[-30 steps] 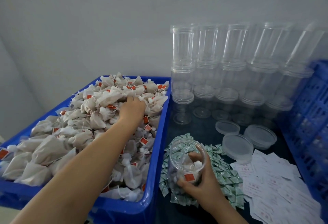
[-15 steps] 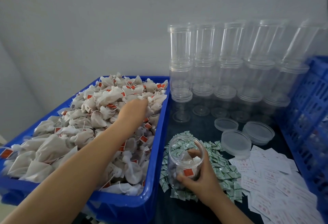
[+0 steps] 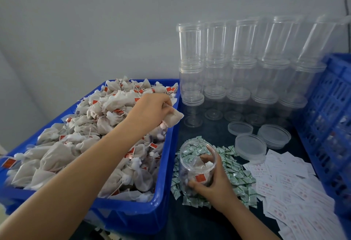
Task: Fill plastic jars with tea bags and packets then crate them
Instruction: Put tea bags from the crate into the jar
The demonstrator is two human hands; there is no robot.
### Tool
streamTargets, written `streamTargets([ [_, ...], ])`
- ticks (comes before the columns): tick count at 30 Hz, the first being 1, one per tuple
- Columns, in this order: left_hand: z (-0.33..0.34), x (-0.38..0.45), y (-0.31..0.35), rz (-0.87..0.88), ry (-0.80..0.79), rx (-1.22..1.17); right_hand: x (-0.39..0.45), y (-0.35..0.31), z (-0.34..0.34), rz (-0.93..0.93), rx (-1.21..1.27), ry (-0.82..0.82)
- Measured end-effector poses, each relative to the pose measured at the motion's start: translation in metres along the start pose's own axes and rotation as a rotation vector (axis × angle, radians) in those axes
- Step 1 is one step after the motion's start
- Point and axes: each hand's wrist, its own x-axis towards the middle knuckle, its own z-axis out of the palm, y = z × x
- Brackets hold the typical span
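With the left hand [image 3: 152, 109] pinching a tea bag [image 3: 173, 118] above the blue bin's [image 3: 133, 218] right rim and the right hand [image 3: 212, 180] gripping the tilted, part-filled jar [image 3: 197, 165] on the green packets [image 3: 237, 175], carry the bag rightward and nearer, dropping it squarely into the jar's mouth.

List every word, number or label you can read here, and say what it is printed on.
No text here can be read for certain.
White paper slips: red print, characters too blurred to read.
Red tags on the tea bags in the blue bin: no legible text.
Red tag inside the jar: marks too small to read.
Green and white packets: print too small to read.
Lids and stacked empty jars: no print visible.
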Motion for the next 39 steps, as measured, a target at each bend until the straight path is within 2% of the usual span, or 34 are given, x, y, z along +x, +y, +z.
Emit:
streamTargets([
  [9, -0.004, -0.007, 0.017, 0.095, -0.022, 0.023, 0.000, 0.000, -0.001, 0.013, 0.005, -0.012],
  [21, 0.037, -0.043, 0.037, 0.234, -0.183, -0.067, 0.001, 0.000, 0.000, 0.002, 0.009, 0.002],
  [32, 0.057, -0.044, 0.055, 0.275, -0.418, 0.151, 0.003, -0.001, 0.000, 0.003, 0.062, -0.022],
  [39, 0.064, -0.041, 0.060, 0.340, -0.477, 0.391, 0.002, 0.001, 0.000, -0.006, 0.042, -0.016],
])
